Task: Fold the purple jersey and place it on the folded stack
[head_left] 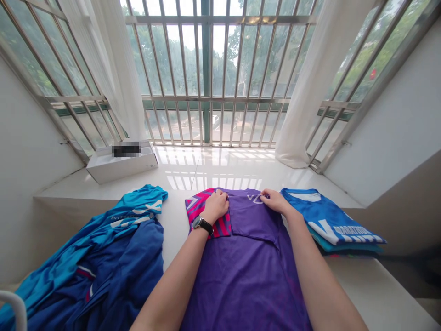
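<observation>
**Inspector:** Position of the item on the bench?

**Clerk:** One purple jersey (241, 280) lies flat on the white worktop (175, 234), directly in front of the wearer and running away from them. Its far end is turned over into a doubled flap, and a pink-and-blue striped panel (206, 214) shows at the far left corner.

**Inspector:** Condition of the hands?

**Clerk:** The left hand (215, 207) lies on the striped panel at the far edge, a black-strapped wristwatch (202, 225) on that wrist. The right hand (274, 202) sits at the far edge of the jersey, by a white mark. Neither grip is spread open; the fingers are curled down on the cloth. Whether either is actually pinching the fabric, I cannot tell from this view.

**Inspector:** Adjacent items?

**Clerk:** To the left, a loose heap of blue garments (103, 271), touching nothing of the jersey. To the right, just beside it, a folded blue jersey (330, 220) with white print, on top of a teal layer.

**Inspector:** Beyond the bench?

**Clerk:** A white box (120, 166) on the sill, a barred window (206, 69), and white curtains (303, 101) gathered at the side.
</observation>
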{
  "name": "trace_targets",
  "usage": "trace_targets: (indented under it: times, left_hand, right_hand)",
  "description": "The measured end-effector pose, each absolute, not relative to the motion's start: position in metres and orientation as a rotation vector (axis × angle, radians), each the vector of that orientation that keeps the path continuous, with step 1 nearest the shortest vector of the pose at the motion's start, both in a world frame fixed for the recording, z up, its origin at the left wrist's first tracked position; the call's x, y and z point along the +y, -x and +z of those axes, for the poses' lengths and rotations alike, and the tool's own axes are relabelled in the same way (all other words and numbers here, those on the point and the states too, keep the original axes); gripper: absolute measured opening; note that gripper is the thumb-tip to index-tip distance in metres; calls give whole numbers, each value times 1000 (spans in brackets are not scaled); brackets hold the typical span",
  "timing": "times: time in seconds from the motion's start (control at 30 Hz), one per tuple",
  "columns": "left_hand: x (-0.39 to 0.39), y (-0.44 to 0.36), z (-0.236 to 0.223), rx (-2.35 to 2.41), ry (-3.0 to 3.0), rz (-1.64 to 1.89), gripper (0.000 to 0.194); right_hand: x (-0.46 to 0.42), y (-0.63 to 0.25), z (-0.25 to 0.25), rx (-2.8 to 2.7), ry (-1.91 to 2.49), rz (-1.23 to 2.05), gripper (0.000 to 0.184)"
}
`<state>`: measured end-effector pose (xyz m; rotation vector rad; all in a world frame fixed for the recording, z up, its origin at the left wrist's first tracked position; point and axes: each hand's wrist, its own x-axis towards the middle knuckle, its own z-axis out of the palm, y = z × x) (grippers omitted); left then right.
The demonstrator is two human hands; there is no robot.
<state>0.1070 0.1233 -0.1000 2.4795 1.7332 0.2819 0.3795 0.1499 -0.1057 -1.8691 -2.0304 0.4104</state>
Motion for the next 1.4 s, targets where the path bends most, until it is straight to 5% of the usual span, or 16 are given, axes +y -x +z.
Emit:
trace_targets:
  times: [0.33, 0.67, 1.4]
  left_hand:
    - [118, -109, -77, 1651, -2515, 292, 26]
    - [54, -186, -54, 792, -2863, 229, 18]
    - [31, -219, -90, 865, -2990, 365, 9]
  right_hand:
    - [149, -390, -103, -1975, 1833, 434, 19]
    - [145, -396, -97, -1990, 1852, 443, 20]
    - [148, -395, -96, -2061, 1921, 307, 17]
